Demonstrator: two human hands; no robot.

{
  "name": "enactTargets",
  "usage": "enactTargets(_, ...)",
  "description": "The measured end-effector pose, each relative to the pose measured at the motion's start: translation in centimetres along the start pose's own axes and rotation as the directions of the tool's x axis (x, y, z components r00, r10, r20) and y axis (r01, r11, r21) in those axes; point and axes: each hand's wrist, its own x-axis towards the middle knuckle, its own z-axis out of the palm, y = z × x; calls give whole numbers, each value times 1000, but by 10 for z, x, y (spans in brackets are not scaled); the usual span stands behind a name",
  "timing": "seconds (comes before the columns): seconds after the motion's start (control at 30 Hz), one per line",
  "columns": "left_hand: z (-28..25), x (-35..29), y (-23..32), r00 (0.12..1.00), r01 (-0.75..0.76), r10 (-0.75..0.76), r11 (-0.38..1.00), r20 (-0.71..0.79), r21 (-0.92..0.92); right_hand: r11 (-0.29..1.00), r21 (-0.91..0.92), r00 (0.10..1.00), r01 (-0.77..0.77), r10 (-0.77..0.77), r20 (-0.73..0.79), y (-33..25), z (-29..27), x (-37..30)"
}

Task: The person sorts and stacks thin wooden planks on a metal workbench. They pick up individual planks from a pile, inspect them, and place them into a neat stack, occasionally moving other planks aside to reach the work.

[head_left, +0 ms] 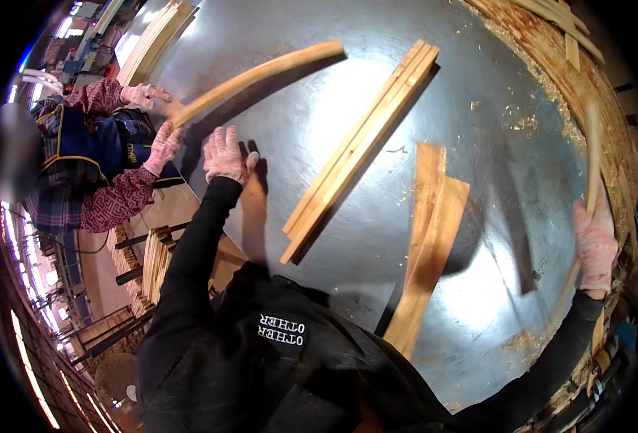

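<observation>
My left hand, in a pinkish knit glove, is held out flat with its fingers apart over the metal tabletop. It holds nothing and is nearest to the curved wooden slat in the co-worker's hands. At the far right edge my right hand, gloved alike, is closed round a narrow wooden strip that sticks up past the fingers, slightly blurred. Between my arms lies a bundle of long straight wooden strips. Closer to my body, two wooden boards overlap, their near ends by my jacket.
A co-worker in an apron stands at the left, one gloved hand on the curved slat's end. More boards are stacked at the far left corner. Sawdust and offcuts line the right rim. Slats stand on a rack below left.
</observation>
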Motion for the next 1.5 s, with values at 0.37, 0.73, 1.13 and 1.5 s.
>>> enactTargets(0.37, -111, 0, 60, 841, 215, 510, -10, 179, -977, -49, 998, 944, -42, -330, 23, -358, 42, -9)
enactTargets(0.73, 11, 30, -100, 660, 643, 545, -53, 518, -764, 740, 659, 943, 131, 113, -314, -257, 160, -131)
enactTargets(1.13, 54, 94, -130, 972, 97, 1, 907, 234, -410, 879, 143, 891, -454, 448, 75, -133, 259, -300)
enactTargets(1.5, -69, -58, 56, 960, 127, 207, 286, 190, -950, -339, 799, 857, -498, -331, 394, -123, 220, -233)
